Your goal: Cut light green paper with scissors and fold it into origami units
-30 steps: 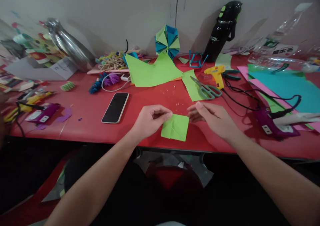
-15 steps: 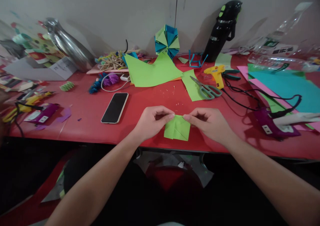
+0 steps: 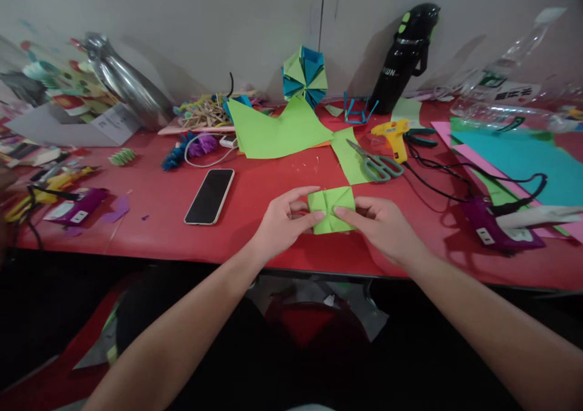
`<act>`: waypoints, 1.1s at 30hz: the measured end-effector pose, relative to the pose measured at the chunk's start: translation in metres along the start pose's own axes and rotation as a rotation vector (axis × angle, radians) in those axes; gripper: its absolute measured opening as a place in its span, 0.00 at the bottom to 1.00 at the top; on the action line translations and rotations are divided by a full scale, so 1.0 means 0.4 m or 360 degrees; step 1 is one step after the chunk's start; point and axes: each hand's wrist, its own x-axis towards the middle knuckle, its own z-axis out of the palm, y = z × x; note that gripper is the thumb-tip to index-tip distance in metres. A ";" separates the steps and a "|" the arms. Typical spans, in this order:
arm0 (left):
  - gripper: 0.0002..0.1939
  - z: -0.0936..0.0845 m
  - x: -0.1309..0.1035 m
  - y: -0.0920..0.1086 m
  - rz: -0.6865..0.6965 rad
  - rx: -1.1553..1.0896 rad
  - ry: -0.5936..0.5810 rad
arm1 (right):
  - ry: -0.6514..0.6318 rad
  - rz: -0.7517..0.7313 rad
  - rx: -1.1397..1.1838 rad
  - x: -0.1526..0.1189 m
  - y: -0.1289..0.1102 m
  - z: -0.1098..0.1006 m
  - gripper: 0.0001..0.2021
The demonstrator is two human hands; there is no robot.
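Note:
A small creased square of green paper (image 3: 331, 200) is held up above the red table (image 3: 159, 238) near its front edge. My left hand (image 3: 289, 217) grips its left side, the thumb on the front face and fingers behind. On the right side my right hand (image 3: 380, 220) pinches the same paper, its thumb tip near the middle. Crease lines cross the paper. Beyond it lie a large green sheet (image 3: 277, 133), a narrower green piece (image 3: 350, 162) and grey-handled scissors (image 3: 380, 167) resting partly on that piece.
A phone (image 3: 210, 197) lies left of my hands. Farther right are a yellow glue gun (image 3: 394, 136), black cables, a purple power strip (image 3: 496, 226) and coloured sheets (image 3: 523, 162). A black bottle (image 3: 403, 59), a folded paper ball (image 3: 304, 76) and a steel jug (image 3: 125, 83) stand behind.
The green square has been raised and tilted so that its face shows more. Both hands have shifted from its top edge to its sides, with the thumbs now on its face.

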 end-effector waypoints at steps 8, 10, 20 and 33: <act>0.39 0.006 -0.001 -0.005 0.0060 0.0047 0.0138 | -0.0278 0.0107 0.0149 0.001 0.007 0.011 0.20; 0.38 0.008 -0.002 -0.005 -0.0015 0.0022 0.0148 | -0.0267 0.0089 0.0086 0.001 0.007 0.010 0.19; 0.21 0.017 -0.008 -0.008 -0.0139 -0.0314 0.0220 | -0.0175 0.0066 0.0095 0.009 0.024 0.016 0.19; 0.21 0.004 -0.011 -0.013 -0.0194 -0.0321 0.0225 | -0.0396 0.0169 0.0254 0.018 0.022 -0.002 0.23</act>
